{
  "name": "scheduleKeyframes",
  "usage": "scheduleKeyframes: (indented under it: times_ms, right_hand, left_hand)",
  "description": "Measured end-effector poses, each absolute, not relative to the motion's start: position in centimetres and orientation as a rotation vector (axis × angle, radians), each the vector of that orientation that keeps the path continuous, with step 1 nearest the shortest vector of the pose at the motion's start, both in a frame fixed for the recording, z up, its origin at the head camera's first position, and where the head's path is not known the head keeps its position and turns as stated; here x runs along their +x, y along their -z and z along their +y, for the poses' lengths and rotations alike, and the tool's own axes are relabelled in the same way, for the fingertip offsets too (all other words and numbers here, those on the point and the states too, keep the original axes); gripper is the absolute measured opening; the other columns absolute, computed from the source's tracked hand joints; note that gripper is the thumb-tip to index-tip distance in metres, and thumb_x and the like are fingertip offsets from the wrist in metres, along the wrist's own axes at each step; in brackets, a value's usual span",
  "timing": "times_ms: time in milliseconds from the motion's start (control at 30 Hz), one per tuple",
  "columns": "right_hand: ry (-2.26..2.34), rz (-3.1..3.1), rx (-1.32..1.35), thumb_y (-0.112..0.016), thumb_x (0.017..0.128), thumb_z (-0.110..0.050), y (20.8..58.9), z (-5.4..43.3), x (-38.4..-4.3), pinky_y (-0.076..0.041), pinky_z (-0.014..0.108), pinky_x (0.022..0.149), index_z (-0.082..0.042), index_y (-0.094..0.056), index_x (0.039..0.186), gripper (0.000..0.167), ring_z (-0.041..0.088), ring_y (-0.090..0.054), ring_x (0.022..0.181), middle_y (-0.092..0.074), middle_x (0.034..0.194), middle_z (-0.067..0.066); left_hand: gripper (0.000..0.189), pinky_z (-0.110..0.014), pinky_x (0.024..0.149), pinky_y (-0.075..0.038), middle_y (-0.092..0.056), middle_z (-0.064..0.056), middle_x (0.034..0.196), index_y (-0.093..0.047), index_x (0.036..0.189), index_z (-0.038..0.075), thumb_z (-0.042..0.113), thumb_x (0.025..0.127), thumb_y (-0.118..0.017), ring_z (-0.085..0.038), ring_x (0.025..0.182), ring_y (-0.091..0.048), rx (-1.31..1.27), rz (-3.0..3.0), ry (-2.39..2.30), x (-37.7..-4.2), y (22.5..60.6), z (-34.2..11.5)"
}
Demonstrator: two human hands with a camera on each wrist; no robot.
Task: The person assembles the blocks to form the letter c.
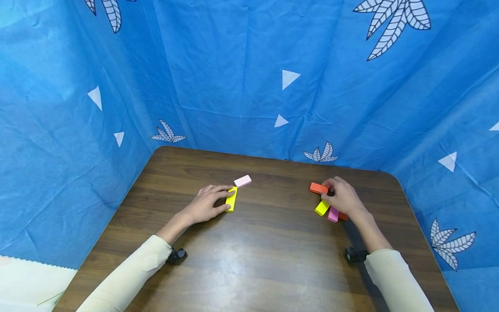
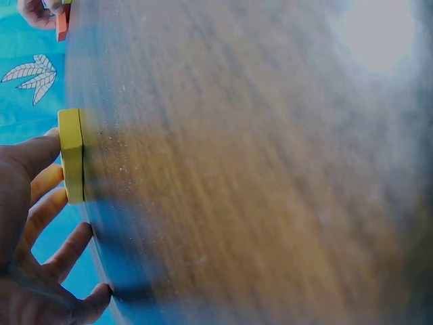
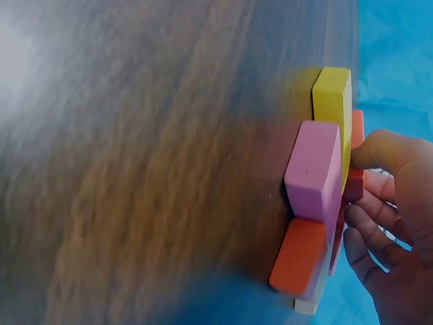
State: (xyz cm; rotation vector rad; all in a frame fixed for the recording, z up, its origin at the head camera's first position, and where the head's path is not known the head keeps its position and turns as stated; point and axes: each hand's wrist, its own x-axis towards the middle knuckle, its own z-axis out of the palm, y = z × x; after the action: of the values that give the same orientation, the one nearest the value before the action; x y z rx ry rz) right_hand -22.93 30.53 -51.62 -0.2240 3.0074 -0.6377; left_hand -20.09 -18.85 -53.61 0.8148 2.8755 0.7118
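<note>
At the left-centre of the table my left hand (image 1: 208, 203) holds a flat yellow block (image 1: 231, 200), thumb near its near end and fingers at its far end. In the left wrist view the same block lies low on the tabletop, with the other fingers spread beside it. A pale pink block (image 1: 243, 181) lies just beyond the yellow one. My right hand (image 1: 342, 196) pinches an orange block (image 1: 318, 188) between thumb and fingers. Close under that hand are another yellow block (image 3: 331, 95), a pink block (image 3: 312, 169) and an orange-red block (image 3: 298, 256). The hand partly hides this cluster.
The dark wood table (image 1: 273, 242) has a bright glare patch at its front. A blue cloth (image 1: 241, 86) with white leaf prints hangs behind and along the sides. A pale block (image 3: 308, 302) shows behind the orange-red one. Small black cameras are strapped at both wrists.
</note>
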Motion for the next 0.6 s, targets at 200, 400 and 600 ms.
scheduleKeyframes:
  times_ms: [200,400,600]
  right_hand:
    - [0.663,3.014,-0.256,-0.078,0.095,-0.023,51.8,29.8,-23.1,-0.056,0.057,0.098,-0.005,-0.069,0.131,0.041,0.036,-0.062,0.11,-0.067,0.121,0.016]
    - [0.688,3.023,-0.287,-0.079,0.096,-0.023,51.9,29.1,-23.3,-0.056,0.058,0.099,-0.004,-0.07,0.129,0.039,0.036,-0.063,0.111,-0.067,0.122,0.017]
    - [0.705,3.021,-0.288,-0.079,0.096,-0.024,52.0,28.2,-23.5,-0.056,0.057,0.099,-0.005,-0.07,0.129,0.039,0.035,-0.064,0.112,-0.067,0.123,0.016]
  left_hand:
    - [0.055,-0.07,0.122,-0.034,-0.052,0.002,0.167,-0.06,0.155,0.025,0.039,0.104,-0.073,-0.033,0.149,-0.051,0.814,2.878,-0.708,-20.0,53.7,-19.0]
    - [0.055,-0.071,0.123,-0.033,-0.052,0.002,0.167,-0.061,0.155,0.023,0.039,0.104,-0.073,-0.034,0.149,-0.052,0.828,2.875,-0.715,-20.0,53.7,-19.1]
    - [0.054,-0.071,0.122,-0.034,-0.053,0.002,0.167,-0.062,0.154,0.023,0.038,0.104,-0.073,-0.034,0.149,-0.052,0.827,2.876,-0.704,-20.0,53.7,-19.0]
